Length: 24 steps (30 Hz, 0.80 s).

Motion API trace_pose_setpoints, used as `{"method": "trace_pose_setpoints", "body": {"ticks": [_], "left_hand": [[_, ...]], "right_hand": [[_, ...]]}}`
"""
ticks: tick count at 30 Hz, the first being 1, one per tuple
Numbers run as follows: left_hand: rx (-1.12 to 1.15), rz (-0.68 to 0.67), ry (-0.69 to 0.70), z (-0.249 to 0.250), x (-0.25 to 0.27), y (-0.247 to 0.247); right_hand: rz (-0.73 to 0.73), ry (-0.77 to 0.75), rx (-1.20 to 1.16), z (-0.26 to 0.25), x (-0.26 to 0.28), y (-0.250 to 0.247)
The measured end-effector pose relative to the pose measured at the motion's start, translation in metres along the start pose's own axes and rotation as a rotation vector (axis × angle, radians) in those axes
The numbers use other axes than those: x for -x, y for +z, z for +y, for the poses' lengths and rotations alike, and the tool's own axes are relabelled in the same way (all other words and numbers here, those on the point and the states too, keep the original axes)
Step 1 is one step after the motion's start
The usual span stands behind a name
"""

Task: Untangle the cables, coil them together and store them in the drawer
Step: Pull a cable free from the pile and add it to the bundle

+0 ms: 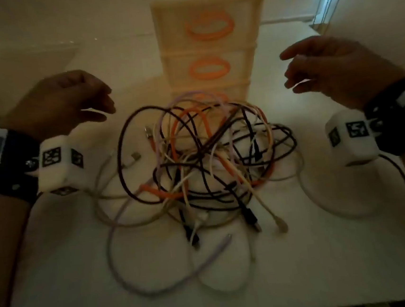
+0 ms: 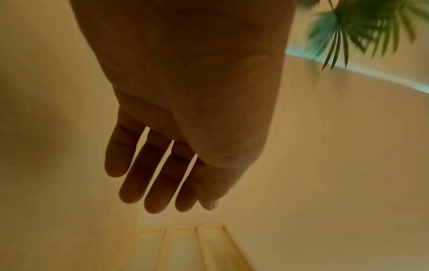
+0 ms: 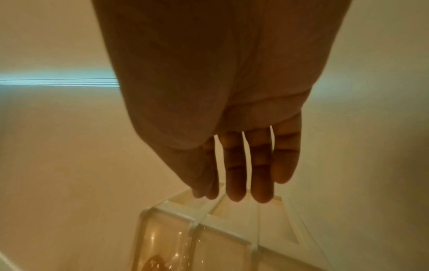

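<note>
Black-and-white tags (image 1: 51,156) unreadable; tangled cables (image 1: 204,158).

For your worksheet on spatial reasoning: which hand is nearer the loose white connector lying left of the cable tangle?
Left. The left hand hovers just above and left of the white connector; the right hand is across the tangle.

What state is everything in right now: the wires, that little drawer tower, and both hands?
Pile of black, white, orange and lilac cables: tangled, lying loose on the white table.
Translucent plastic drawer tower with orange ring handles: upright behind the pile, visible drawers closed.
Left hand: raised beside the pile, fingers relaxed, holding nothing.
Right hand: raised beside the pile, fingers relaxed, holding nothing.
</note>
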<state>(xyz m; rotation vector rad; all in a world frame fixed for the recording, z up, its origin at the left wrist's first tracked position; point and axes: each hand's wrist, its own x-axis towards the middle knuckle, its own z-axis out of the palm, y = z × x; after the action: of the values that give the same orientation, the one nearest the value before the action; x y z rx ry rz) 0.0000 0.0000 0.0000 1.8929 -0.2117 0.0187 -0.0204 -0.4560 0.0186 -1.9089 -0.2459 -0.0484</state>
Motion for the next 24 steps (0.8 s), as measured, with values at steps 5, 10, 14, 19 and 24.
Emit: {"method": "trace_pose_setpoints", "body": {"ticks": [5,10,14,19,24], "left_hand": [[0.098,0.059,0.065,0.011,0.032,0.013],[0.080,0.101,0.054,0.009,0.046,0.036],[0.022,0.016,-0.042,-0.006,0.051,0.039],[-0.020,0.026,-0.098,-0.008,0.050,0.039],[-0.138,0.025,-0.115,-0.001,0.049,0.052]], "right_hand": [[-0.025,-0.009,-0.217,0.009,0.038,-0.003],[0.089,0.104,-0.265,0.037,0.052,0.000],[0.179,0.158,-0.381,0.047,0.049,0.000],[0.101,0.166,-0.294,0.043,0.040,0.005],[0.105,0.136,-0.139,0.049,0.039,0.010]]}}
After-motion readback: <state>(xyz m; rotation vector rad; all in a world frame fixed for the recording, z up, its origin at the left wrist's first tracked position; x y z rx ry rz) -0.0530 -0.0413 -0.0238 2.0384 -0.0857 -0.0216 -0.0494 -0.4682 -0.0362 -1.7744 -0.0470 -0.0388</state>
